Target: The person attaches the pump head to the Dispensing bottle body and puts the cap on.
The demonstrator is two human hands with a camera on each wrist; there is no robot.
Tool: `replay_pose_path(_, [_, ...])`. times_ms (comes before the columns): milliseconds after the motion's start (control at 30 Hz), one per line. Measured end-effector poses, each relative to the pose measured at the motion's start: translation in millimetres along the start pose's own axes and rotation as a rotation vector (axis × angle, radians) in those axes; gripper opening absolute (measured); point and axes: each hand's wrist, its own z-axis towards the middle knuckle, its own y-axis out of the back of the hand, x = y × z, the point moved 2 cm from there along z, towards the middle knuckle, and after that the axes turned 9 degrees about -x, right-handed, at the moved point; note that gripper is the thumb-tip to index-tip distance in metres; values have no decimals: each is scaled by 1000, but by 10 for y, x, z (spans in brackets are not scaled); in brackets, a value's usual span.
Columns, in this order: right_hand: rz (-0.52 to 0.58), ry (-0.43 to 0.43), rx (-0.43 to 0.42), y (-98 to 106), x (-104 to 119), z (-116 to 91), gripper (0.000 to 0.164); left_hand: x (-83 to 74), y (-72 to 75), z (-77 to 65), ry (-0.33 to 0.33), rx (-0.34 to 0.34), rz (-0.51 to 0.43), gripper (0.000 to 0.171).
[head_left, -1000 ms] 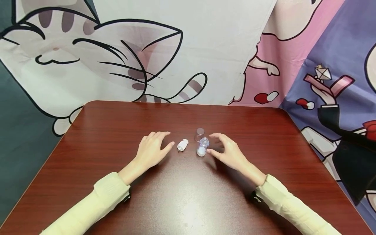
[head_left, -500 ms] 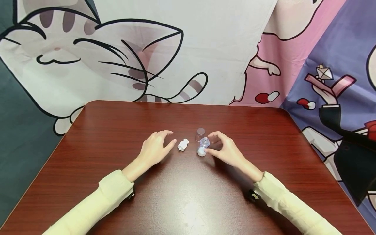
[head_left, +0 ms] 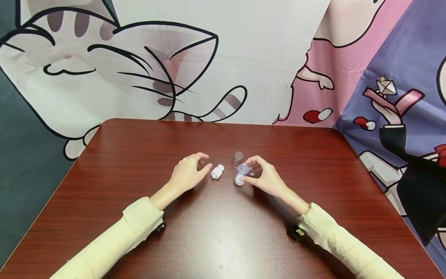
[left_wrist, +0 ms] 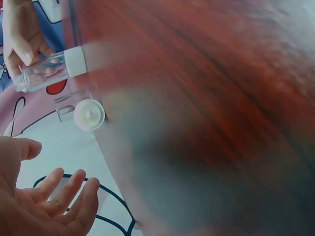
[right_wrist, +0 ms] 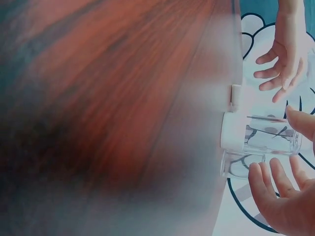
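Note:
A small clear bottle [head_left: 243, 169] with a threaded neck and white lower part stands upright on the table. My right hand [head_left: 269, 179] is around it, thumb in front and index finger behind, pinching its sides; the right wrist view shows the bottle [right_wrist: 270, 135] between thumb and fingers. Left of it lies a white nozzle-like piece [head_left: 217, 172] on its side, whose round end [left_wrist: 89, 115] faces the left wrist camera. My left hand [head_left: 188, 171] hovers beside this piece without touching it, fingers loosely bent. Behind the bottle is a transparent cap [head_left: 238, 158].
The reddish-brown wooden table [head_left: 209, 232] has rounded far corners. Beyond its far edge hangs a cloth with a cartoon cat [head_left: 195, 89], next to pink and blue printed cloth [head_left: 352, 77].
My right hand has closed in from the right until its thumb overlaps the bottle. The left hand has moved slightly right and forward towards the white piece. The objects stay put.

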Motion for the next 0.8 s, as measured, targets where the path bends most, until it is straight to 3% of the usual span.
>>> replay_pose_path(433, [-3,-8,-12,-37,-10,-2,44,2,-43,133,96,115,-117,38])
replay_pose_path(800, [159,-64,19,-89,-41,34,45,-2,-119,203,153,175,-129,41])
